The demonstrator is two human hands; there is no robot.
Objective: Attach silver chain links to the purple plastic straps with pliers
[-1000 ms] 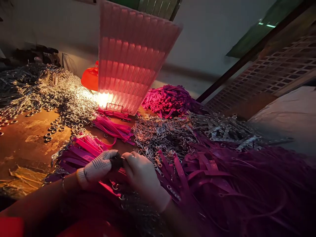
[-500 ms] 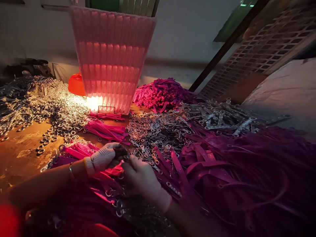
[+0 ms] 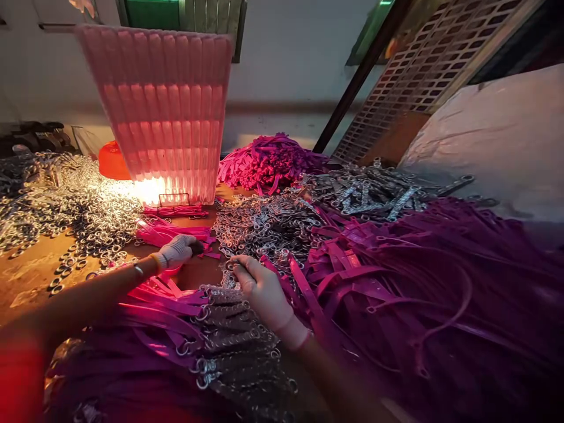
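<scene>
My left hand (image 3: 177, 250), in a dotted knit glove with darkened fingertips, reaches over a small bundle of pink straps (image 3: 157, 231). Its fingers are bent together at the strap ends; what lies between them is hidden. My right hand (image 3: 267, 295), in a pale glove, pinches a small ring-ended metal piece (image 3: 230, 266) between thumb and forefinger, at the edge of the metal heap. Below both hands lies a row of pink straps (image 3: 165, 320) with ring-ended metal strips (image 3: 240, 338) attached, fanned toward the right.
A glowing lamp with a red shade (image 3: 113, 160) stands behind a ribbed translucent panel (image 3: 165, 111). Metal rings (image 3: 88, 217) are heaped left, metal pieces (image 3: 264, 226) in the middle. Purple straps (image 3: 388, 282) cover the right; another pile (image 3: 273, 161) lies behind.
My hands were close together over the strap row; they are now apart. The left has moved forward to the small pink bundle, the right sits by the metal heap. The camera view has shifted right.
</scene>
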